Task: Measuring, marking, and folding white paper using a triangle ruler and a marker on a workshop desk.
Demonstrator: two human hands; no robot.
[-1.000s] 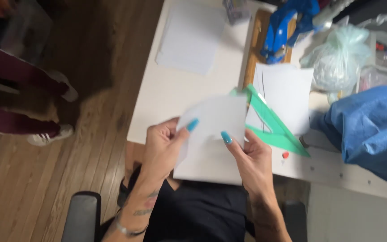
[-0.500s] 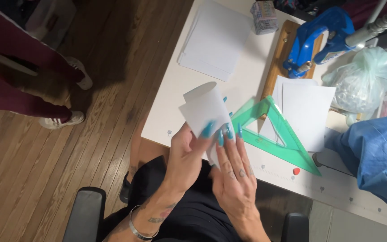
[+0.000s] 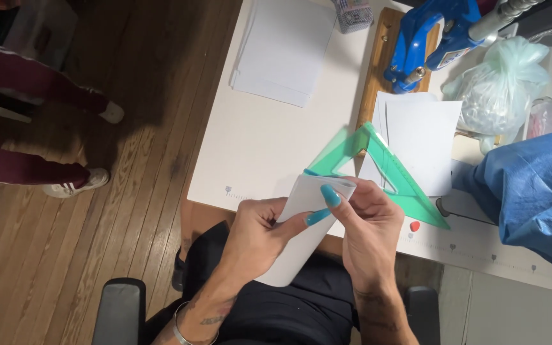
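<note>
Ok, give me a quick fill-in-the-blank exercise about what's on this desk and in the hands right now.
1. Both hands, the left hand and the right hand, hold a folded sheet of white ____.
2. The see-through triangle ruler lying on the table is ____ in colour.
3. The blue clamp tool sits on a ____ board.
4. The stack of white sheets lies on the table's far ____ side.

Missing words: paper; green; wooden; left

head cam | looks steeply down, close over hands (image 3: pixel 314 233) | white table (image 3: pixel 257 147) edge ahead | single view
</note>
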